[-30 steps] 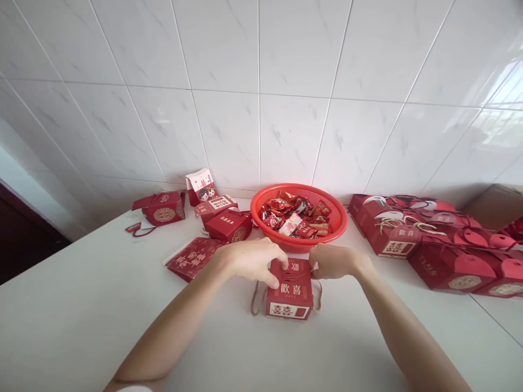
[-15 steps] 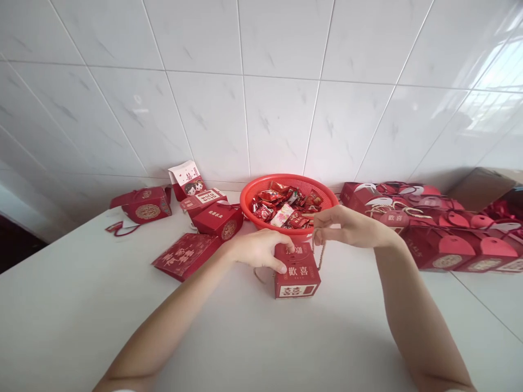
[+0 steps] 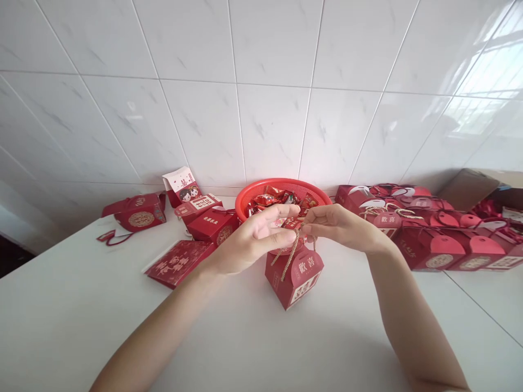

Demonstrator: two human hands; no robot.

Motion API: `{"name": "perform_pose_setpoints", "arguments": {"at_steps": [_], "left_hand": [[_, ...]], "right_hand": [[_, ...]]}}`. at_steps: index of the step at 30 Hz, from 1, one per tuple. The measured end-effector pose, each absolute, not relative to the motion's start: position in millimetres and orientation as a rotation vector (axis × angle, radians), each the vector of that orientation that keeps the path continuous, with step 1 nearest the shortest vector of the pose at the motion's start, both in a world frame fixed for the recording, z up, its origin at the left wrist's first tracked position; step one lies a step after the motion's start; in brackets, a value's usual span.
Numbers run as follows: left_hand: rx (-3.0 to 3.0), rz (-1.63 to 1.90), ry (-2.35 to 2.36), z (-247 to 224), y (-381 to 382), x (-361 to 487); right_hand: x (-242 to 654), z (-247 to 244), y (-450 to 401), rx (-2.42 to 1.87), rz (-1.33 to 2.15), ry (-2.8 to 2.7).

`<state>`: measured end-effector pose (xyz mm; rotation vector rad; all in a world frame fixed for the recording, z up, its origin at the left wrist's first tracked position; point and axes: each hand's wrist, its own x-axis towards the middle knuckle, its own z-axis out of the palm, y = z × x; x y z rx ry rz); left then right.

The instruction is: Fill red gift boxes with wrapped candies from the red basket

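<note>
Left hand (image 3: 251, 239) and right hand (image 3: 339, 228) held together above a red cardboard gift box (image 3: 295, 279) standing corner-on on the white table (image 3: 81, 316), before a round red plastic basket (image 3: 281, 190) of wrapped sweets. Right fingertips (image 3: 306, 220) pinch tan jute twine (image 3: 291, 253); the left's grip is unclear. Step judged: tying the twine, calling for drawing it tight.

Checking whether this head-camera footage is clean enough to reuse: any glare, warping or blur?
Head view: window glare lies on the white wall tiles at upper right; the wide lens bends the grout lines; the left hand, right hand and twine cord show no heavy blur; shadows on the white tabletop stay soft.
</note>
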<state>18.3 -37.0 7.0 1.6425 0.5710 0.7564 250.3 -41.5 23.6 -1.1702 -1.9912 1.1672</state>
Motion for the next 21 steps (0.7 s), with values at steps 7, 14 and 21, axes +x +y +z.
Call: {"name": "perform_pose_setpoints", "arguments": {"at_steps": [7, 14, 21], "left_hand": [[1.573, 0.807, 0.410, 2, -48, 24], [1.676, 0.847, 0.322, 1, -62, 26], [1.846, 1.010, 0.542, 13, -57, 13]], "right_hand": [[239, 24, -55, -1.223, 0.980, -2.001], [231, 23, -71, -1.294, 0.632, -2.046], [250, 31, -74, -1.286, 0.473, -1.861]]}}
